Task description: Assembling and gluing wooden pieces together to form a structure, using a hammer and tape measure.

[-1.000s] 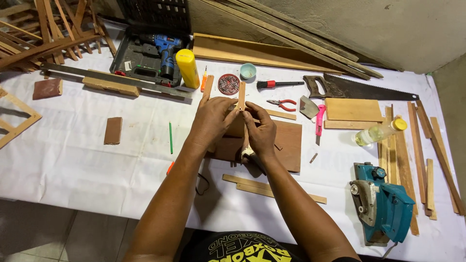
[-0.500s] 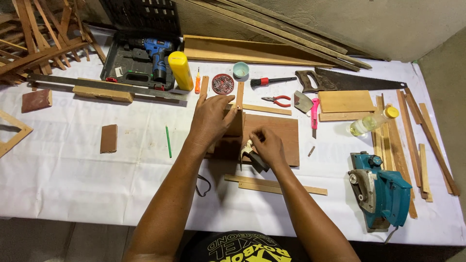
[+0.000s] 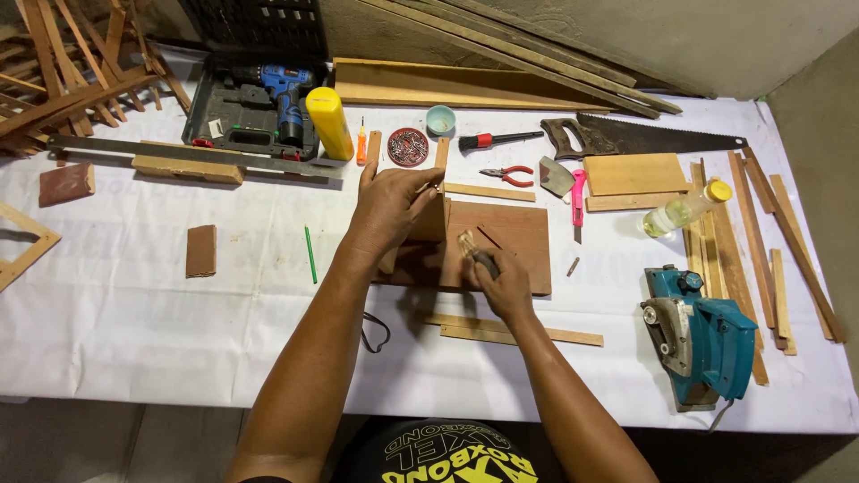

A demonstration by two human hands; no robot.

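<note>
The left hand (image 3: 389, 207) closes on an upright wood block (image 3: 430, 217) standing on the board (image 3: 501, 246) mid-table, and the right hand (image 3: 503, 283) is closed on a small tool (image 3: 474, 250) at its foot. The joint looks unfinished; strips (image 3: 514, 331) lie unused. A yellow can (image 3: 330, 123) stands by the drill case (image 3: 246, 116), a clear bottle (image 3: 682, 210) right.

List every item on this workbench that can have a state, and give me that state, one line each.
Left hand: pressed on an upright wood piece.
Right hand: gripping a small tool against the brown board.
Drill case: lid open, blue drill inside.
Yellow can: upright, capped.
Clear bottle: lying on its side, yellow cap on.
Handsaw: lying flat.
Red pliers: lying flat, handles slightly apart.
Electric planer: resting unattended.
</note>
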